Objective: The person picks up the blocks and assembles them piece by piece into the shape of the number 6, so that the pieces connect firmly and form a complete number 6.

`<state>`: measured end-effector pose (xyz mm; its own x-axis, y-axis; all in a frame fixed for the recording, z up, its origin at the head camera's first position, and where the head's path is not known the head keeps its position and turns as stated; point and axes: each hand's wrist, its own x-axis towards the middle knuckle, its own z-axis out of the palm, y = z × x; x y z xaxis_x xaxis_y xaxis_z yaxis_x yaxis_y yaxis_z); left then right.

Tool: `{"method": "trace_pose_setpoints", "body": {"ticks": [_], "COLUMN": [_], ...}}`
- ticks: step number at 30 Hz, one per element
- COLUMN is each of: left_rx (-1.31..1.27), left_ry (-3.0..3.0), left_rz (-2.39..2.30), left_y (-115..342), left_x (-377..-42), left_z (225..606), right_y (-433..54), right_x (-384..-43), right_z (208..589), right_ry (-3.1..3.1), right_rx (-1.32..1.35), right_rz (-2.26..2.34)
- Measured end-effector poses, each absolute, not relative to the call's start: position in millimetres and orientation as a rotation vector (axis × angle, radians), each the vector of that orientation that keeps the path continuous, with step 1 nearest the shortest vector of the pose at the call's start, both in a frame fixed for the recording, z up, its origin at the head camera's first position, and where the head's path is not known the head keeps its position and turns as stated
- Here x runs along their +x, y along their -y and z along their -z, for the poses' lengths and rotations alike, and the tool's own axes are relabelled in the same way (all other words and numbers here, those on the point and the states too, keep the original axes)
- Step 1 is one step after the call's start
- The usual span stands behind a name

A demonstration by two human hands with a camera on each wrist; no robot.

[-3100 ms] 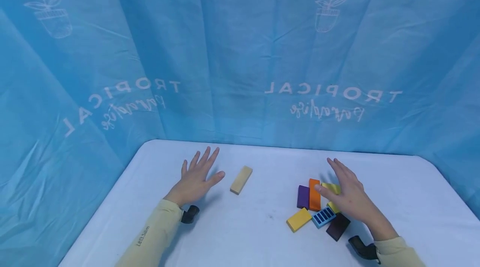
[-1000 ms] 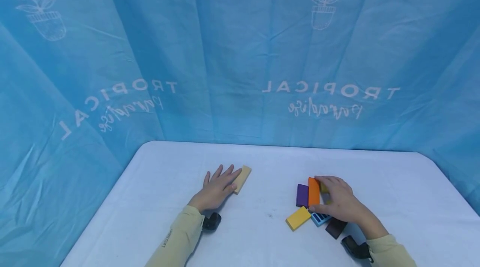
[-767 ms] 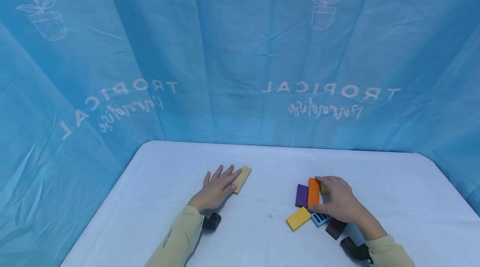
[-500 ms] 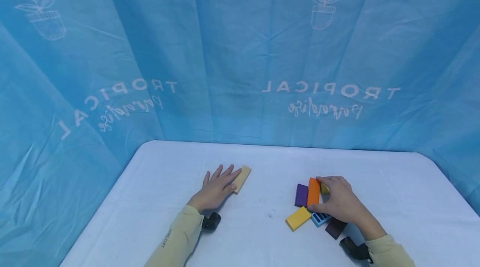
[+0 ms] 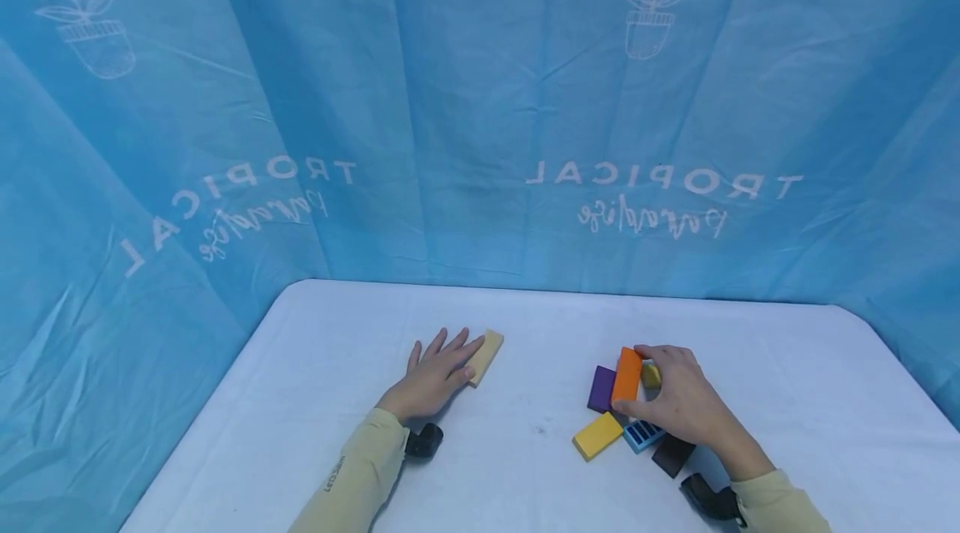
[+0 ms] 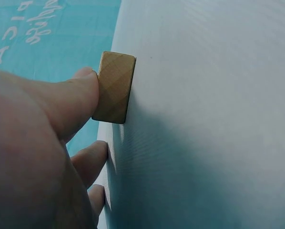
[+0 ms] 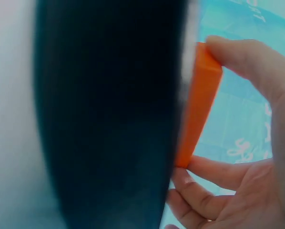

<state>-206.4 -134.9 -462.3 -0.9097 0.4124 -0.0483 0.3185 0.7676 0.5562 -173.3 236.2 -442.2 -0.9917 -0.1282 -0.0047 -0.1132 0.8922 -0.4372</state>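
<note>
1. Blue curtain [image 5: 480,100] hangs beyond the right hand [image 5: 686,401] and left hand [image 5: 423,387].
2. White table [image 5: 480,475] lies beneath both.
3. Orange block [image 5: 626,376]: pinched by its ends in the right hand.
4. Wooden block [image 5: 488,356]: right of the left hand, touching its spread fingers.
5. Purple block [image 5: 601,390]: left of the right hand.

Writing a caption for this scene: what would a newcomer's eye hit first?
Probably the orange block, pinched in the right hand, right of center in the head view. Next, the blue curtain filling the background, its lettering mirrored. Then the pale wooden block near mid-picture, touched by the left hand.
</note>
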Motion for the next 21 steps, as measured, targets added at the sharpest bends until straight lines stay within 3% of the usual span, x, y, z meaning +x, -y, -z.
{"method": "trace_pose_setpoints", "body": {"ticks": [21], "left_rx": [0.555], "left_ry": [-2.792], "left_rz": [-0.826], "left_y": [134], "left_x": [-207], "left_z": [461], "right_y": [-222], "right_x": [-178], "right_z": [423], "right_ry": [-3.075], "right_rx": [-0.185], "right_rz": [0.808]}}
